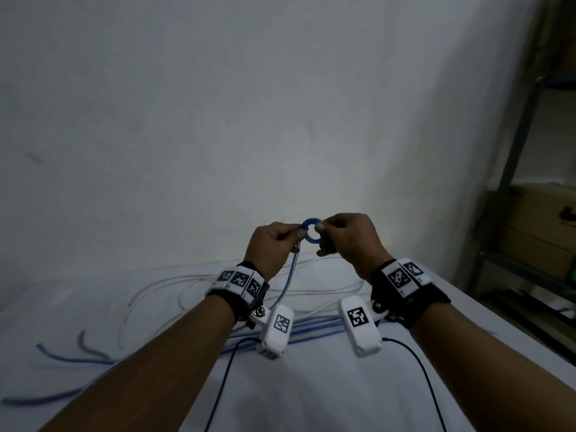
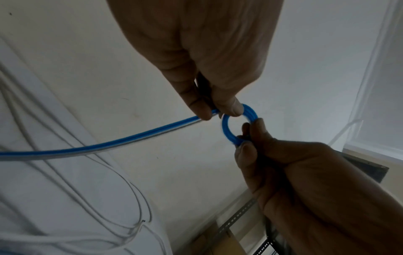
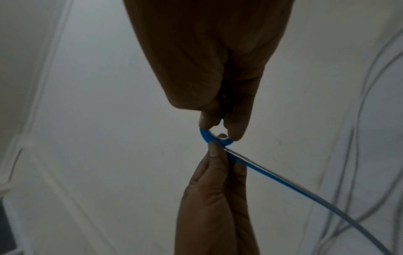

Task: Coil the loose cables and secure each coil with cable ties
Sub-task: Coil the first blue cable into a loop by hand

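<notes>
My left hand (image 1: pixel 270 244) pinches the small tight ring of blue ribbed cable (image 1: pixel 311 229) where its long tail (image 1: pixel 288 282) drops toward the white table (image 1: pixel 296 394); my right hand (image 1: pixel 349 236) pinches the ring's opposite side.

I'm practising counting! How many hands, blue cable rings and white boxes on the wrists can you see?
Hands: 2 (left hand, right hand)
blue cable ring: 1, pinched by both hands
white boxes on the wrists: 2
Total: 5
</notes>
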